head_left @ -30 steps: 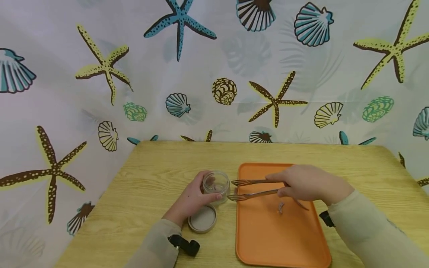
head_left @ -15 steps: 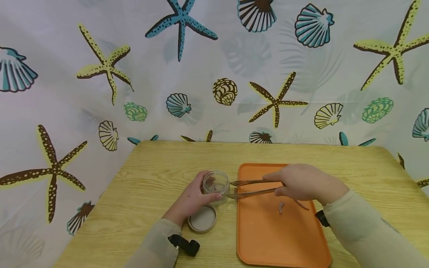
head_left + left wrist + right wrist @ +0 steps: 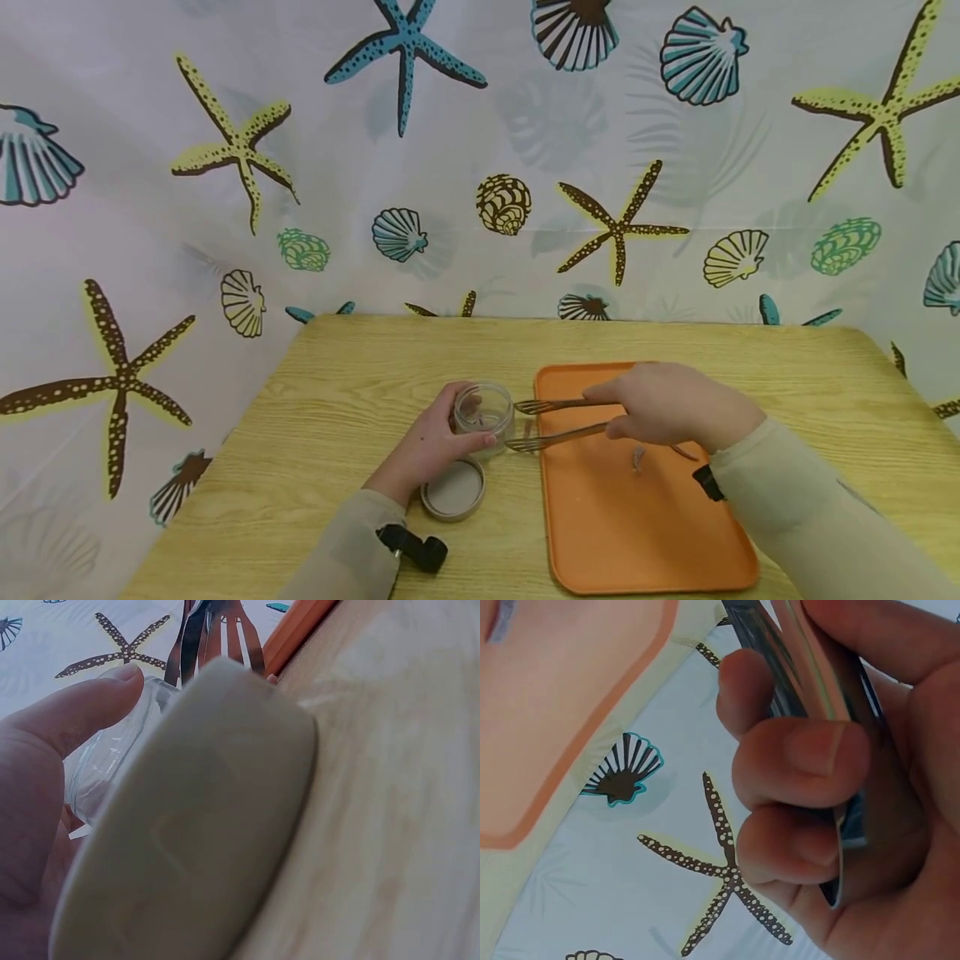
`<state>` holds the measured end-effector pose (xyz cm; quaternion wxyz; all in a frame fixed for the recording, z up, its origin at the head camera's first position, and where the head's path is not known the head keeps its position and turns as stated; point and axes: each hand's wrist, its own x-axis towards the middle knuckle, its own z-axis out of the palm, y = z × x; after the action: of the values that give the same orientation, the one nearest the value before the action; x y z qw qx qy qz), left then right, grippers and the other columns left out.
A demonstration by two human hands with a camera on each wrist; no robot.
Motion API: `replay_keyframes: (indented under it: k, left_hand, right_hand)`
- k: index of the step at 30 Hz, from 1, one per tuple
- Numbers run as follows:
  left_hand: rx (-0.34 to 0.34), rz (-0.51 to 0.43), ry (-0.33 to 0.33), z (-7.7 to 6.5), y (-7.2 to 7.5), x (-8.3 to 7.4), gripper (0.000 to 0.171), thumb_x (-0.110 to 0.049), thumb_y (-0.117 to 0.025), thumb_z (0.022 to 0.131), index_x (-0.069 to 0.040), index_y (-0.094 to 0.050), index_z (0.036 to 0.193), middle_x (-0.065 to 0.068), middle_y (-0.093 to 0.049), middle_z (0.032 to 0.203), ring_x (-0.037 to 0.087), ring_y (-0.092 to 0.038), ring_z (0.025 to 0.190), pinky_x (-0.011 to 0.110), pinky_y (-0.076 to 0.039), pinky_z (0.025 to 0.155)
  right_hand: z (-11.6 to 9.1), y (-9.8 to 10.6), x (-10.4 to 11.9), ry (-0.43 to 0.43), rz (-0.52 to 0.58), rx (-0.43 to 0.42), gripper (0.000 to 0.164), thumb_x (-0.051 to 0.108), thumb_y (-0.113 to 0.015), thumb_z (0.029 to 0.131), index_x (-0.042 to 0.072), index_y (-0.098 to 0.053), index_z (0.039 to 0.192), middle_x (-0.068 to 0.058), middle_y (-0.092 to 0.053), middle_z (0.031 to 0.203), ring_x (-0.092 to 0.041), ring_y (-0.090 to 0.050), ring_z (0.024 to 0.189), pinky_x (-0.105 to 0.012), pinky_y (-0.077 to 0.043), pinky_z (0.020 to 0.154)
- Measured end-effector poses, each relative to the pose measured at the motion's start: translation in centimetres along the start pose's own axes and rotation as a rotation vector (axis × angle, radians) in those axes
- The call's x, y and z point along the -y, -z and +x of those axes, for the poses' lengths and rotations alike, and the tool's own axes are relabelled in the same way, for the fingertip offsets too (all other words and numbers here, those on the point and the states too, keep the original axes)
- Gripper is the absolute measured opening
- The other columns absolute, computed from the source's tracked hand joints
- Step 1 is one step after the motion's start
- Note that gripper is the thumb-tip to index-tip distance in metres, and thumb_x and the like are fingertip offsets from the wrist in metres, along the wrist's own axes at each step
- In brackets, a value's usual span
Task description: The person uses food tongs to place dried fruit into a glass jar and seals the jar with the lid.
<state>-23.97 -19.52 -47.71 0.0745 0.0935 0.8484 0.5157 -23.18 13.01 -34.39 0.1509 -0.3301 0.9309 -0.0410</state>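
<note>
In the head view my left hand [image 3: 433, 443] grips a clear glass jar [image 3: 483, 410] that stands on the table. A round lid [image 3: 453, 490] lies by its base, inner side up. My right hand [image 3: 678, 408] holds metal tongs [image 3: 573, 432] with slotted, fork-like ends. Their arms are spread, and the tips reach right to the jar's right side. A small brownish piece [image 3: 528, 427] shows between the tips. The right wrist view shows fingers curled round the tongs' handle [image 3: 851, 817]. A large pale curved surface hides much of the left wrist view.
An orange tray [image 3: 645, 533] lies right of the jar, under my right hand. On it are a small greyish piece [image 3: 638, 459] and a thin curved brownish strip [image 3: 684, 452]. A wood-grain table [image 3: 360, 358] meets a shell-and-starfish cloth [image 3: 450, 267] at the back.
The tray has slid and turned a little to the right, its small pieces along with it. My right hand has shifted slightly left. The left hand and jar have not moved.
</note>
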Motion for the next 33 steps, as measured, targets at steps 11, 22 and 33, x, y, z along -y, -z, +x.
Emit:
replay_keyframes:
  k: [11, 22, 33]
  left_hand:
    - [-0.031, 0.019, -0.002, -0.1, 0.2, 0.1, 0.095, -0.051, -0.086, 0.078, -0.024, -0.037, 0.155, 0.001, -0.050, 0.147, 0.027, -0.044, 0.138, 0.055, -0.035, 0.110]
    - [-0.037, 0.020, -0.011, 0.0, 0.6, 0.1, 0.095, -0.052, -0.085, 0.079, -0.024, -0.037, 0.156, 0.001, -0.052, 0.146, 0.028, -0.045, 0.138, 0.056, -0.036, 0.109]
    - [-0.082, -0.001, 0.018, 0.0, 0.3, 0.4, 0.090, -0.051, -0.087, 0.076, -0.030, -0.042, 0.151, -0.001, -0.050, 0.147, 0.030, -0.044, 0.138, 0.055, -0.036, 0.109]
  right_hand:
    - [-0.7, -0.1, 1.4, -0.035, 0.016, 0.013, 0.050, 0.032, -0.072, 0.096, 0.022, -0.060, 0.143, 0.002, -0.066, 0.132, -0.023, -0.065, 0.113, -0.048, -0.052, 0.089]
    - [-0.8, -0.3, 1.2, -0.027, -0.044, -0.058, 0.053, 0.032, -0.074, 0.094, 0.022, -0.059, 0.144, 0.005, -0.073, 0.109, -0.016, -0.069, 0.091, -0.044, -0.055, 0.077]
    - [0.3, -0.4, 0.1, 0.018, 0.009, 0.001, 0.045, 0.029, -0.070, 0.097, 0.025, -0.062, 0.141, 0.005, -0.066, 0.131, -0.022, -0.066, 0.111, -0.047, -0.052, 0.089]
